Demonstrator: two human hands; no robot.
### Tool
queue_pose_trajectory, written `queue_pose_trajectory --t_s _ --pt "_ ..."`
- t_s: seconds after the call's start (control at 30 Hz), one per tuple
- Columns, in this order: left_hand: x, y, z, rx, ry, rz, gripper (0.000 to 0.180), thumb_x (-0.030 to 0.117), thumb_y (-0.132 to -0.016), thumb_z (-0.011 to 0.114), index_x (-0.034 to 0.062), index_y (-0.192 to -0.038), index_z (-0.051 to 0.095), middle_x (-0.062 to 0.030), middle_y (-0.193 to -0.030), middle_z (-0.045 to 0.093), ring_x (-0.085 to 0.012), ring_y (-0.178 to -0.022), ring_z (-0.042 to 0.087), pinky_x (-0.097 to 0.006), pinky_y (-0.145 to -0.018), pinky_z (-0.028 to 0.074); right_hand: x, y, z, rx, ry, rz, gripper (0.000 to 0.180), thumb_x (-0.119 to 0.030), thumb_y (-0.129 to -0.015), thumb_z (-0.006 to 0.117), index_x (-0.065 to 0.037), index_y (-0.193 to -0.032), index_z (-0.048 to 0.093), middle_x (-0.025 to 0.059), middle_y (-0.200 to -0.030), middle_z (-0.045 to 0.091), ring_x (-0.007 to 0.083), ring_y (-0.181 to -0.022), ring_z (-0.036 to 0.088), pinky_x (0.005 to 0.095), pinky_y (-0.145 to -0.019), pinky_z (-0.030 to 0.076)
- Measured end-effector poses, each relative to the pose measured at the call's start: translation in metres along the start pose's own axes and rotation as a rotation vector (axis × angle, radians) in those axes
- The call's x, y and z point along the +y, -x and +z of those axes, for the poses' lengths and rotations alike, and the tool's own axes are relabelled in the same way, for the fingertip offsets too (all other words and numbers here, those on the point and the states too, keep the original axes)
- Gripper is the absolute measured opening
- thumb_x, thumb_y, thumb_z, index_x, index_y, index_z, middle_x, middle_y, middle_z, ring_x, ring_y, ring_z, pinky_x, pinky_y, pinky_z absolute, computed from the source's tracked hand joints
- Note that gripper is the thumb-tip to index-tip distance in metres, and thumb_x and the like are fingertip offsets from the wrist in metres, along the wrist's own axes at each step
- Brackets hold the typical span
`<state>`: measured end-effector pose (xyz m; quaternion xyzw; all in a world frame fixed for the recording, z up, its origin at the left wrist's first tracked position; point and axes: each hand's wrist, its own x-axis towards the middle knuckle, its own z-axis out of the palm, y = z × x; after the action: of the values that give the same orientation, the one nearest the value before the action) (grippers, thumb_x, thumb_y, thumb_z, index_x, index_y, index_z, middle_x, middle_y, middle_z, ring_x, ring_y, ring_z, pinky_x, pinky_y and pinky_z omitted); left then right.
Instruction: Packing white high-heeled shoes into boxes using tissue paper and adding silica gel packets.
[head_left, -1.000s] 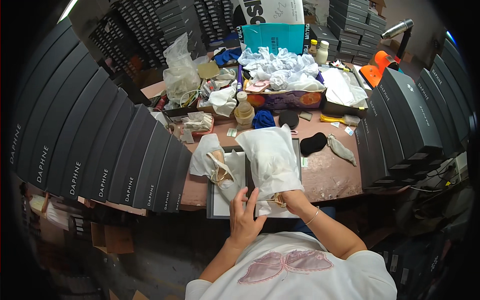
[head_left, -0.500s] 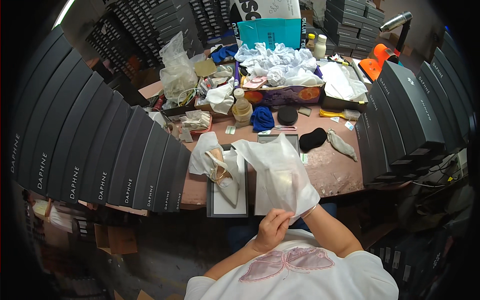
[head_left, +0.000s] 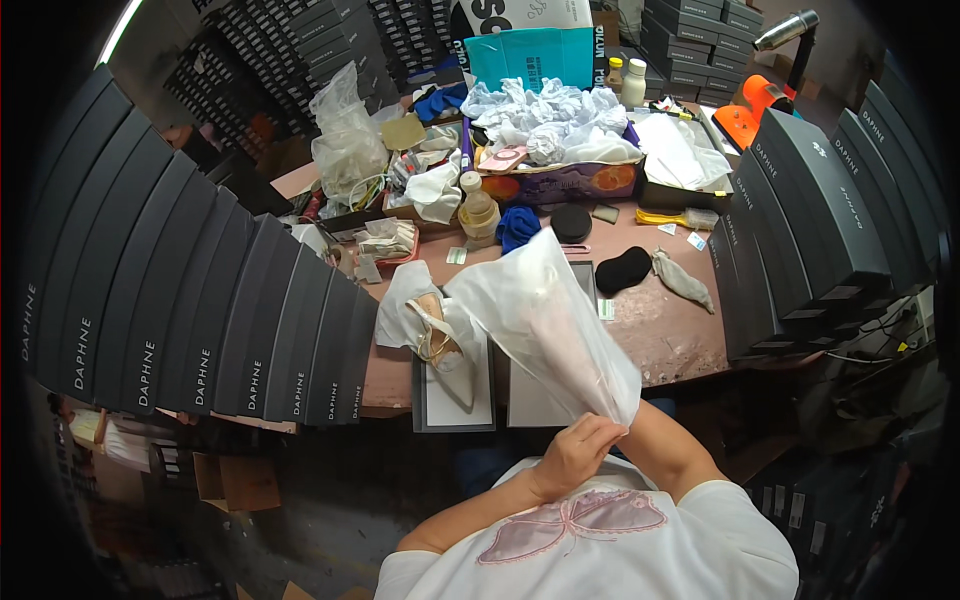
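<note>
A translucent white bag (head_left: pixel 545 320) hangs over the table, spread wide at its far end. My left hand (head_left: pixel 580 455) pinches its near edge beside my right wrist. My right hand (head_left: pixel 560 335) is inside the bag and shows only as a pinkish blur; its fingers, and anything in them, cannot be made out. To the left, a pale pointed shoe (head_left: pixel 457 380) with straps lies on white paper (head_left: pixel 400 300) in an open grey shoebox (head_left: pixel 425 405). Under the bag is another grey box part (head_left: pixel 530 400), partly covered.
Dark shoeboxes stand in a row at left (head_left: pixel 215 300) and in stacks at right (head_left: pixel 800 220). Farther back are a carton of crumpled paper (head_left: pixel 560 180), a bottle (head_left: pixel 478 212), a blue cloth (head_left: pixel 518 229), a round black tin (head_left: pixel 571 223), a black pad (head_left: pixel 623 270) and a yellow-handled brush (head_left: pixel 675 217).
My right hand has pushed farther forward inside the bag, stretching it away from me. My left hand, pinching the edge, has shifted slightly right. The shoe in its box stays put.
</note>
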<state>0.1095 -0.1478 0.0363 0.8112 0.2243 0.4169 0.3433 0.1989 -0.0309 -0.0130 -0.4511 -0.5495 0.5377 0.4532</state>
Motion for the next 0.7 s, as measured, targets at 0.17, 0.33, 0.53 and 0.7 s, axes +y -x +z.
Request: queue_pose_trajectory --t_s 0.17,0.33,0.53,0.7 --pt "-0.027 0.025 -0.056 0.768 0.557 -0.629 0.087 0.047 -0.081 0.070 0.0078 -0.144 0.024 -0.0098 -0.140 0.037 -0.0278 -0.128 0.038 -0.040 -0.107 0.027 -0.018 0.036 0.008 -0.064 -0.582 0.215 0.066 -0.044 -0.094 0.051 -0.005 -0.143 0.032 0.0139 -0.138 0.044 0.0298 -0.123 0.048 0.0409 -0.105 0.038" --pt "-0.055 0.003 -0.068 0.855 1.250 -0.951 0.066 0.032 -0.083 0.070 0.0103 -0.138 0.040 -0.0056 -0.132 0.050 -0.0270 -0.124 0.045 -0.045 -0.105 0.037 0.022 0.045 0.043 -0.042 0.001 -0.024 0.067 -0.045 -0.094 0.051 -0.005 -0.143 0.031 0.0134 -0.138 0.044 0.0297 -0.123 0.047 0.0417 -0.106 0.037" --pt "-0.059 -0.009 -0.097 1.027 1.013 -0.742 0.049 0.011 -0.081 0.065 0.0051 -0.127 0.048 -0.0108 -0.121 0.055 -0.0245 -0.111 0.055 -0.041 -0.098 0.045 -0.036 0.118 -0.024 -0.433 -1.173 0.707 0.068 -0.047 -0.095 0.050 -0.005 -0.143 0.029 0.0129 -0.138 0.043 0.0295 -0.124 0.047 0.0426 -0.106 0.037" --pt "-0.038 0.016 0.002 0.635 0.708 -0.775 0.053 0.000 -0.080 0.069 0.0020 -0.127 0.046 -0.0061 -0.119 0.054 -0.0178 -0.109 0.054 -0.033 -0.095 0.045 -0.030 0.122 -0.023 0.122 -1.147 0.199 0.075 -0.035 -0.084 0.066 -0.004 -0.142 0.030 0.0135 -0.137 0.044 0.0290 -0.122 0.049 0.0414 -0.103 0.041"
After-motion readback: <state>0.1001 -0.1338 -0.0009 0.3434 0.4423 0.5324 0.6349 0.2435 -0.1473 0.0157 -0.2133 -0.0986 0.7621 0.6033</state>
